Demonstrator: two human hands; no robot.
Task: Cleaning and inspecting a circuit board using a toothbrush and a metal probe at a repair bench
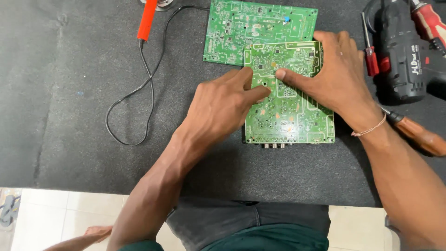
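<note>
Pale floor tiles are showing below our dark grey mat. Nearer green circuit board is lying flat, overlapping a second board (solder side up). Our left hand and right hand are pressing open fingers on it, gripping nothing.

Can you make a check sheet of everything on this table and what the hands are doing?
Surface: dark mat on the table.
Job's things: near board overlaps far board.
Clutter: drill, small red screwdriver, wooden-handled tool at right.
Grips: left hand and right hand both press the near board, fingers spread, gripping nothing.
Cables: black cord loops from the red-handled iron.
Surroundings: pale tiled floor, a bare foot.
</note>
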